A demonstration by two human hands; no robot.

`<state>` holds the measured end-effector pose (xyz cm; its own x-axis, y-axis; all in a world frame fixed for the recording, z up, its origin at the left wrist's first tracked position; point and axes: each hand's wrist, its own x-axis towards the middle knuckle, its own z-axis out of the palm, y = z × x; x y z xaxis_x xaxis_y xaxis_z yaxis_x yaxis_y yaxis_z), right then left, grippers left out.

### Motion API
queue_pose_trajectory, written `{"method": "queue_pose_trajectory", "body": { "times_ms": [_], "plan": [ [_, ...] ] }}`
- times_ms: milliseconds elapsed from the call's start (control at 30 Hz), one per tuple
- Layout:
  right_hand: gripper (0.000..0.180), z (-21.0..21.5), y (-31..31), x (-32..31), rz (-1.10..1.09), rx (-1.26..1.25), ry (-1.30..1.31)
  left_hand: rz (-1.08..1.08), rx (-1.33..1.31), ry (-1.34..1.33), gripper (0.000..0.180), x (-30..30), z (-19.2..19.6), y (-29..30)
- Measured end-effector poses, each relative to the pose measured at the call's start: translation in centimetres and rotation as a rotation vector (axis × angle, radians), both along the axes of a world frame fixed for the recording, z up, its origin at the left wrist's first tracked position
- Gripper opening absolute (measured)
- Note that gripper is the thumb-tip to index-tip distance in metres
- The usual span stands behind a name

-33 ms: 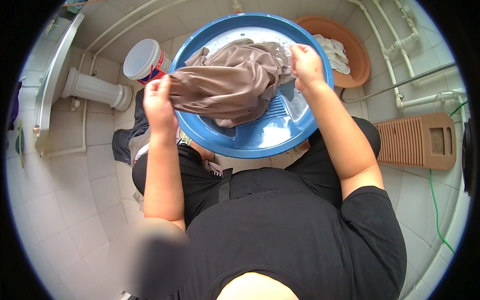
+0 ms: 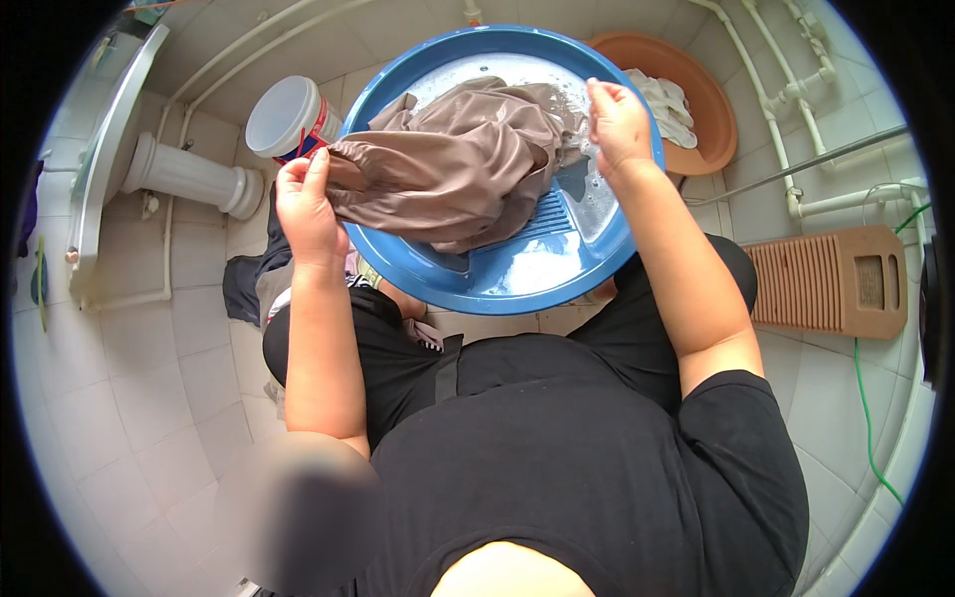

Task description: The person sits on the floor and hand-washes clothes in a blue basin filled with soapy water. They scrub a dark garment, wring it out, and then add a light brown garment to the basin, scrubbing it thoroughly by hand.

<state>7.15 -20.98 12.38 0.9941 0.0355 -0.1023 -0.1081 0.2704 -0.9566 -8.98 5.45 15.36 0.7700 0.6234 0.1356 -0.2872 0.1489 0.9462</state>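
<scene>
A wet brown garment (image 2: 458,159) lies bunched in a round blue wash basin (image 2: 517,284) that holds soapy water and a ribbed scrubbing panel. My left hand (image 2: 306,204) grips the garment's left end over the basin's left rim. My right hand (image 2: 619,121) holds the garment's right end at the basin's far right side, with foam around it. The cloth is stretched between both hands.
A brown basin (image 2: 714,109) with pale cloth stands behind the blue one. A white-lidded tub (image 2: 284,117) sits at the back left beside a white pedestal (image 2: 189,179). A wooden washboard (image 2: 831,284) lies on the tiled floor at right, with pipes along the wall.
</scene>
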Motion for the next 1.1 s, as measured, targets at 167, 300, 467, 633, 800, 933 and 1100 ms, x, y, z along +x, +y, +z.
{"method": "queue_pose_trajectory", "body": {
  "times_ms": [167, 300, 467, 633, 800, 933, 1100],
  "plan": [
    [0.042, 0.5, 1.0, -3.3, 0.544, -0.178, -0.319, -0.160, 0.222, 0.195, 0.017, -0.4, -0.7, -4.3],
    [0.087, 0.4, 3.2, -8.6, 0.789, -0.435, -0.919, -0.584, 0.077, 0.058, 0.020, -0.4, -1.4, -9.2],
    [0.026, 1.2, 1.3, -4.3, 0.518, -0.507, -0.674, -0.510, 0.483, 0.229, 0.051, 0.5, -2.2, -6.1],
    [0.019, -0.3, -1.1, 1.9, -0.035, -0.784, -1.056, -0.378, 1.335, 0.686, 0.090, 0.8, -6.0, -6.5],
    [0.072, -7.5, 2.4, -2.2, 0.603, -1.490, -0.621, -0.567, 1.540, 0.853, 0.080, 4.2, -8.5, -7.7],
    [0.069, -9.5, 3.4, 0.0, 0.587, -1.566, -0.445, -0.541, 1.479, 0.926, 0.069, 7.4, -11.1, -6.2],
    [0.068, -10.7, 5.4, 2.6, 0.693, -1.548, -0.397, -0.488, 1.471, 0.941, 0.066, 9.2, -13.2, -4.6]
  ]
}}
